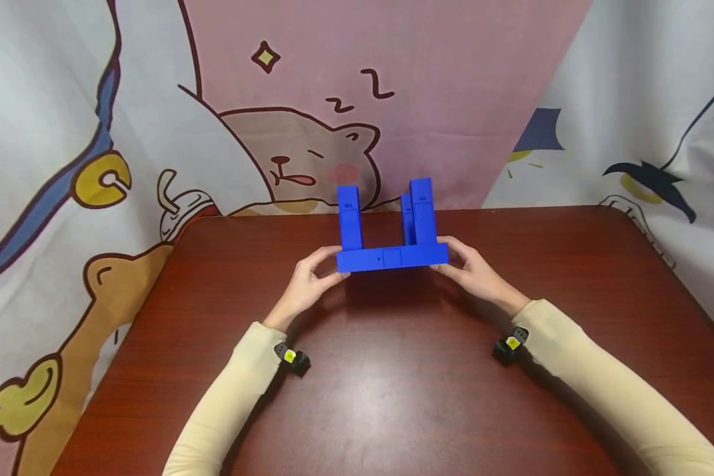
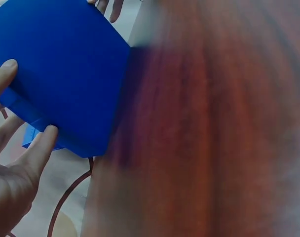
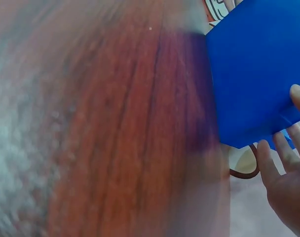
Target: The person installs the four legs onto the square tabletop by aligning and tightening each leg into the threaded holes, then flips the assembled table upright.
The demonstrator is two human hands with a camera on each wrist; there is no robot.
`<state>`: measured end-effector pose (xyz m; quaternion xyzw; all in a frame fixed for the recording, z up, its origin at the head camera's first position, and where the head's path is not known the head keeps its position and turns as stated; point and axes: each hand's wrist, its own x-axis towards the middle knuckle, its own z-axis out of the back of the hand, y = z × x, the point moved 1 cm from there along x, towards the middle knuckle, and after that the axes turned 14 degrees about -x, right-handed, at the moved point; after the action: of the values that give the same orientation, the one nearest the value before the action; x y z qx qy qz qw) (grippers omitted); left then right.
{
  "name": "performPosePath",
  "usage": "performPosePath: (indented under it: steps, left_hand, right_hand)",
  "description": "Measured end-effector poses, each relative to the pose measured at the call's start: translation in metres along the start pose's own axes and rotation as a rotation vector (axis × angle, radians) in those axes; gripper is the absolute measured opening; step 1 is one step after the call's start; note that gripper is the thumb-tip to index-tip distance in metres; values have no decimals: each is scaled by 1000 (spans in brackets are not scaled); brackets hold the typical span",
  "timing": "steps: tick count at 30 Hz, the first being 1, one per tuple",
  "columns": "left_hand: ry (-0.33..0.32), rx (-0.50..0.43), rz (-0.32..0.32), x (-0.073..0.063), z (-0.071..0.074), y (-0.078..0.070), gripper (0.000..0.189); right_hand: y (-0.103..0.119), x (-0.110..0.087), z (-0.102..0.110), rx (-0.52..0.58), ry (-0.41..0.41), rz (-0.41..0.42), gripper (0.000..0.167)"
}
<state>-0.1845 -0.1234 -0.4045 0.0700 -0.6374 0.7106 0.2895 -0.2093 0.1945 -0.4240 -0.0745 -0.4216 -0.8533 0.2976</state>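
Observation:
Both hands hold a blue slab (image 1: 365,260) at its two ends, over the far part of the table. Small dark marks show on its narrow side. Rising beyond it in the head view are a left blue block (image 1: 350,221), a right blue block (image 1: 424,215) and a narrower blue block (image 1: 407,221) beside that one. The left hand (image 1: 311,281) grips the left end, its thumb (image 2: 6,74) on the broad plain face. At the other end, the right hand (image 1: 475,272) grips likewise, thumb (image 3: 299,96) on that face. Whether the slab touches the table cannot be told.
A dark red-brown wooden table (image 1: 393,370) spreads beneath the arms. Behind it hangs a curtain (image 1: 440,99) with cartoon animals, close to the far edge. Each wrist wears a small black camera, the left camera (image 1: 297,361) and the right camera (image 1: 506,350).

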Motion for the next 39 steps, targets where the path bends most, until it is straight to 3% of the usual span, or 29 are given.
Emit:
performPosePath:
  steps: [7, 11, 19, 22, 25, 33, 39]
  left_hand:
    - [10, -83, 75, 10, 4, -3, 33]
    - [38, -141, 75, 14, 5, -6, 33]
    - [47, -159, 101, 19, 3, -15, 28]
    - [29, -165, 128, 20, 6, -5, 24]
    - [14, -243, 177, 21, 8, 6, 23]
    - [6, -433, 246, 22, 8, 6, 35]
    - [-27, -498, 266, 23, 9, 1, 50]
  right_hand:
    - [-12, 2, -4, -32, 29, -59, 52]
    - [-9, 3, -1, 22, 52, -59, 55]
    - [1, 7, 12, 165, 137, -112, 60]
    - [4, 10, 16, 185, 154, -110, 55]
    - [6, 11, 17, 212, 152, -96, 45]
    - [14, 14, 20, 368, 137, -120, 30]
    - [17, 15, 24, 528, 135, -115, 44]
